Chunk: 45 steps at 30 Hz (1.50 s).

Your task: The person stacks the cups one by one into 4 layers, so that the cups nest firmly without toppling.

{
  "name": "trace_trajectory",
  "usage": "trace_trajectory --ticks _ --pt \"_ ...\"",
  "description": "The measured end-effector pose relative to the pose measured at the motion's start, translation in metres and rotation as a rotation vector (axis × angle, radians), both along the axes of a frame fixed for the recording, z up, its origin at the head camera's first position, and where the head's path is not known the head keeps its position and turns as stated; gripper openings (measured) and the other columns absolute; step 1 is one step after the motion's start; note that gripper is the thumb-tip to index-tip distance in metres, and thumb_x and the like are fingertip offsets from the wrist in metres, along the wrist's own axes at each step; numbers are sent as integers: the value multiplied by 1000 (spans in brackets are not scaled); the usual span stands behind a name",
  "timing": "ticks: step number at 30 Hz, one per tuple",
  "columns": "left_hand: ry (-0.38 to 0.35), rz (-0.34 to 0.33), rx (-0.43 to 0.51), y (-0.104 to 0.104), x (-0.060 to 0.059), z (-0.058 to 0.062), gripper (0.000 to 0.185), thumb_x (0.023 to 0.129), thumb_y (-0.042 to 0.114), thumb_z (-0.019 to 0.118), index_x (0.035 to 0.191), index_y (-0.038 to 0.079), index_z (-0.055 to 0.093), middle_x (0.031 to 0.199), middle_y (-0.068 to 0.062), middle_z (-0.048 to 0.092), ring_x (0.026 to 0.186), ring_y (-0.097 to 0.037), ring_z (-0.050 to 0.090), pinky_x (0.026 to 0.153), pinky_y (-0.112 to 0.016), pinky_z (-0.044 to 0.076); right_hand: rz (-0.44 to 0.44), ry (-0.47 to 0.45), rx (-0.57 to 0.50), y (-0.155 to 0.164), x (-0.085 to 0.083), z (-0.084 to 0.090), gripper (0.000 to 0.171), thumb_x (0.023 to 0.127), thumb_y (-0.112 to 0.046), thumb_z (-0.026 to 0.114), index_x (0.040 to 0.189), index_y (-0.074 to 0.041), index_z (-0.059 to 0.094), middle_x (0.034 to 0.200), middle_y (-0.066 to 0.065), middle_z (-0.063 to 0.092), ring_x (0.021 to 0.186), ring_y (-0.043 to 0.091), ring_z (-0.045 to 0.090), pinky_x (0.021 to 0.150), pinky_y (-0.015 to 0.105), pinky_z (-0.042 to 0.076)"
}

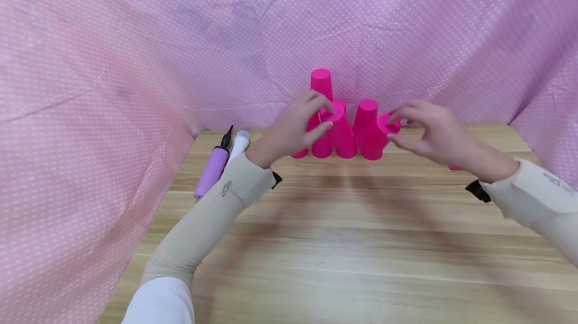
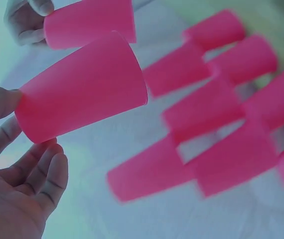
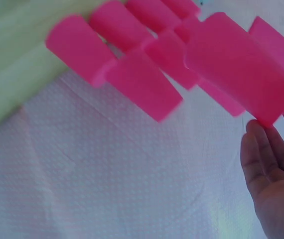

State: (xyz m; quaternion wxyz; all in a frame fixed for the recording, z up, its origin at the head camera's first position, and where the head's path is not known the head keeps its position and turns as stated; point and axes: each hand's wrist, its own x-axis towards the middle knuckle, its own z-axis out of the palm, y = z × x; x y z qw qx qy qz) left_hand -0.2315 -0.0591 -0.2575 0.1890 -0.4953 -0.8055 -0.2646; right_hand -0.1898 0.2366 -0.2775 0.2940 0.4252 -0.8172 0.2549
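My left hand (image 1: 300, 121) pinches an upside-down pink cup (image 1: 337, 126) near its closed end, thumb on one side and fingers on the other. A second upside-down pink cup (image 3: 241, 64) is held the same way by my right hand (image 1: 435, 131). Both held cups tilt and overlap a stack of pink cups (image 1: 321, 83) at the back of the table. In the left wrist view the stacked cups (image 2: 207, 107) stand upside down in tiers, the upper ones resting across those below. My left hand and its cup partly hide the stack in the head view.
On the wooden table (image 1: 343, 244), a purple hand pump (image 1: 212, 171) with a black nozzle lies at the left beside a white, microphone-shaped thing (image 1: 239, 146). A small pink piece (image 1: 455, 167) peeks out by my right wrist. Pink dotted cloth (image 1: 271, 28) hangs around the table.
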Motion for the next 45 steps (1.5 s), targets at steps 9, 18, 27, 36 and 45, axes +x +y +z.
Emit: trace_trajectory --ticks 9,18,27,36,45 --pt "55 162 17 -1 -30 59 25 91 21 63 107 4 56 104 -5 53 98 -17 48 83 -21 41 -212 -113 -17 -16 -48 48 22 79 -8 76 99 -4 67 95 6 65 85 19 57 72 21 43" --pt "-13 326 -23 12 -60 82 28 95 29 56 114 9 54 109 -2 52 102 -15 47 83 -15 36 -325 -351 38 -34 -91 54 28 88 -23 68 110 -6 66 104 8 62 95 24 56 81 41 48" --pt "-129 413 -36 23 -80 84 30 96 34 52 120 15 51 113 0 50 106 -14 46 83 -16 39 -334 -457 30 -36 -108 48 32 88 -27 68 113 -7 65 105 8 62 95 24 57 80 38 47" --pt "-183 447 -38 41 -92 84 31 95 34 53 120 17 51 116 0 50 109 -12 45 84 -16 41 -349 -550 13 -36 -114 44 54 87 -32 68 133 -10 49 119 11 61 100 27 58 84 43 48" --pt "-237 492 -65 54 -100 85 29 96 34 52 121 18 51 115 2 51 104 -10 45 82 -16 40 -333 -543 12 -36 -118 43 53 87 -27 69 132 -8 49 119 12 60 102 28 58 84 42 48"
